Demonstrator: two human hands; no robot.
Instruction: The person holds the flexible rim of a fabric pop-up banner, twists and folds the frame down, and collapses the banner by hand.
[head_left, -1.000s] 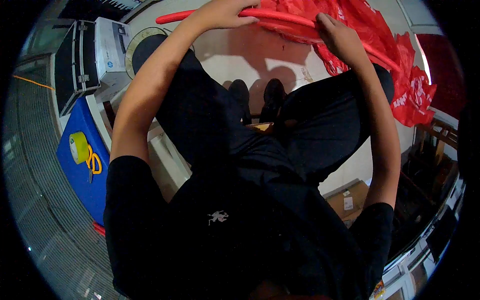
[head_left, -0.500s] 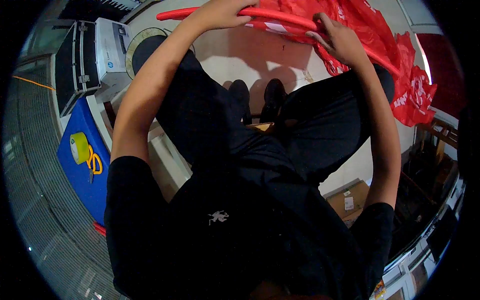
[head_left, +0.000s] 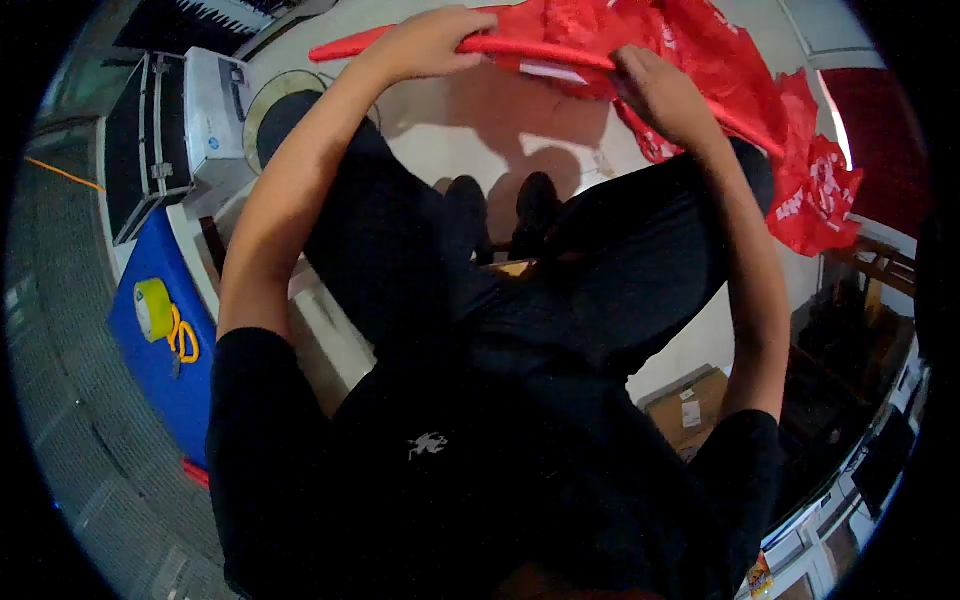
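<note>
A long red tube (head_left: 545,49) stretches across the top of the head view, curving down at the right. My left hand (head_left: 435,42) is closed around its left part, thumb and fingers meeting the tube. Further right, my right hand (head_left: 665,92) grips the same tube with its fingers pressed together; its thumb is partly hidden. Crumpled red sheet material (head_left: 690,40) with white print hangs beside and behind the tube, spreading over the floor to the right. Whether the sheet is joined to the tube I cannot tell.
Green tape (head_left: 153,310) and yellow-handled scissors (head_left: 184,335) lie on a blue surface (head_left: 160,250) at left. Behind it stand a black case (head_left: 150,140) and a white box (head_left: 215,105). A cardboard box (head_left: 688,408) sits on the floor at right.
My right hand's fingers have closed tighter on the tube, where thumb and fingers were spread before. The left hand stays on the tube. The whole view has shifted slightly.
</note>
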